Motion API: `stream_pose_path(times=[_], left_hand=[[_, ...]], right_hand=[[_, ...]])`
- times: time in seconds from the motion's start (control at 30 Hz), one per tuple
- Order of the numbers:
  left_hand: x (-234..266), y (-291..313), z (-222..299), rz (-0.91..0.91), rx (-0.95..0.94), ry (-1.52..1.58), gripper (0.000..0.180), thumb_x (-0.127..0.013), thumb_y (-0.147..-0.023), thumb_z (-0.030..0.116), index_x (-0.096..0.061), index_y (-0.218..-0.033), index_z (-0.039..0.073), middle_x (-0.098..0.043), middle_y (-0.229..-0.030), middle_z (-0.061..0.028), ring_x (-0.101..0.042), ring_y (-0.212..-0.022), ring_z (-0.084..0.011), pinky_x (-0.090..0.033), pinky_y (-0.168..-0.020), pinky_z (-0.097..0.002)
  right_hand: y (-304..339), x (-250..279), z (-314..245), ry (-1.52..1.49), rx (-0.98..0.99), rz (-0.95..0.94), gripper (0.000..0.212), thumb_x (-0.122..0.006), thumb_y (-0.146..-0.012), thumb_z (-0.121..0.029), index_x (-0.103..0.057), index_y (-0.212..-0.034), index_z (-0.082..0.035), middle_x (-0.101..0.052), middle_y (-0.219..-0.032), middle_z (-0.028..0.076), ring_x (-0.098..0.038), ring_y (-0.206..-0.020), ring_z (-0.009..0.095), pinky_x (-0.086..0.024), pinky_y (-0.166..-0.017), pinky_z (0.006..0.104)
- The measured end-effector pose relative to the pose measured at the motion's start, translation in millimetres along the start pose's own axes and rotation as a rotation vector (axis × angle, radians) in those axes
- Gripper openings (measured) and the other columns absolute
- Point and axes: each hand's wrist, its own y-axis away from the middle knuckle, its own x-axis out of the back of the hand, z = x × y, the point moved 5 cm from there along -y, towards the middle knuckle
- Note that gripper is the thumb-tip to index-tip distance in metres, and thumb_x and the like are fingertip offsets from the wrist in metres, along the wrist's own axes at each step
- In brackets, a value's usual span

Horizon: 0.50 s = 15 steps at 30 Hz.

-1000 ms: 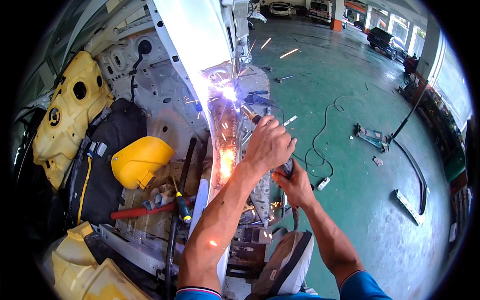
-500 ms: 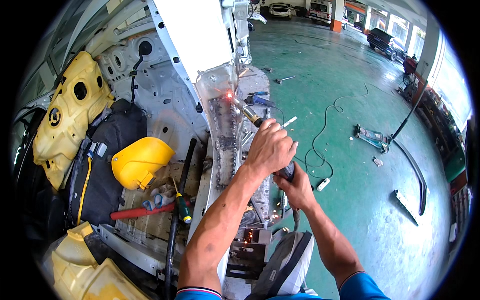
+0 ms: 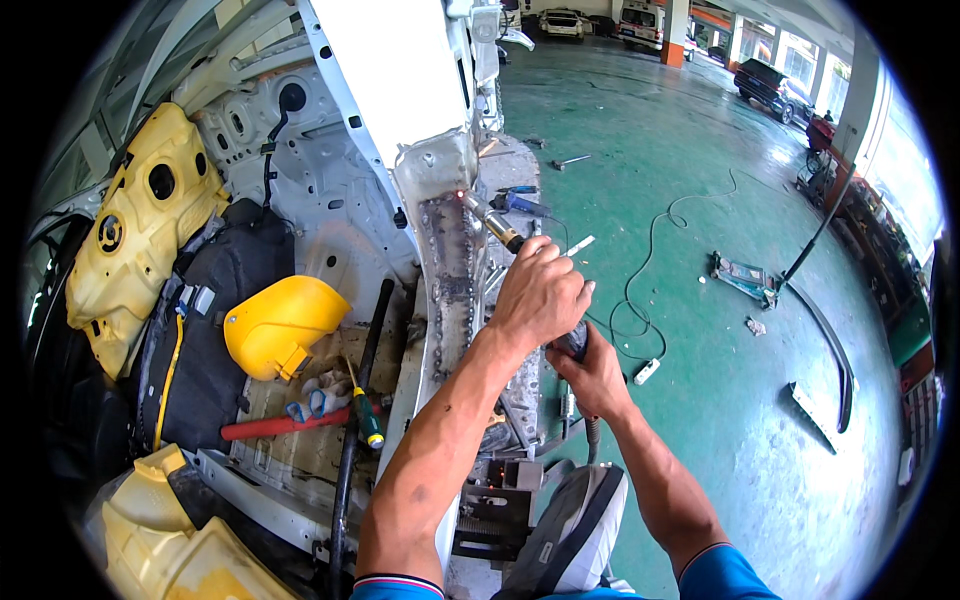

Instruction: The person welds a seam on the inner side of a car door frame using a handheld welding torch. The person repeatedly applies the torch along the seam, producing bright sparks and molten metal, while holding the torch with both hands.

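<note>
Both of my hands grip a welding torch (image 3: 497,224), its brass-coloured nozzle pointing up and left. My left hand (image 3: 545,290) wraps around the neck behind the nozzle. Lower down, my right hand (image 3: 594,375) closes around the dark handle, and a hose (image 3: 592,437) runs down from it. At the nozzle tip a small red-hot spot glows on the car body's metal sill (image 3: 452,270). Dark weld beads run down both edges of a scorched patch there. Whether the tip touches the metal I cannot tell.
Left of my arms, inside the car body, lie a yellow welding mask (image 3: 285,325), a green-handled screwdriver (image 3: 367,415), a red tube (image 3: 285,427) and a black bar (image 3: 360,430). A blue angle grinder (image 3: 522,204) lies beyond the sill. On the green floor are a cable (image 3: 645,280) and a floor jack (image 3: 745,275).
The bright red glow at the nozzle tip has shrunk to a small spot. Most flying sparks below my hands are gone. Both hands hold almost the same place.
</note>
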Motion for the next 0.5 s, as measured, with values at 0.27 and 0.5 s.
stream_pose_path(times=[0.27,0.5], left_hand=[[0,3,-1,0.001,0.048,0.019,0.029,-0.076,-0.087,0.019,-0.07,-0.064,0.003,-0.061,-0.067,-0.0111,-0.062,-0.08,-0.0316,-0.047,-0.098,-0.0462],[-3,1,3,0.011,-0.001,0.006,0.029,-0.078,-0.086,0.019,-0.071,-0.064,0.002,-0.063,-0.067,-0.0121,-0.064,-0.08,-0.0323,-0.046,-0.102,-0.0493]], right_hand=[[0,-1,-2,0.023,0.056,0.008,0.034,-0.078,-0.092,-0.016,-0.062,-0.117,0.001,-0.071,-0.091,0.007,-0.065,-0.077,0.015,-0.054,-0.072,0.035],[3,0,3,-0.052,-0.048,-0.007,0.035,-0.079,-0.092,-0.019,-0.061,-0.111,0.003,-0.071,-0.089,0.018,-0.066,-0.079,0.026,-0.054,-0.079,0.0417]])
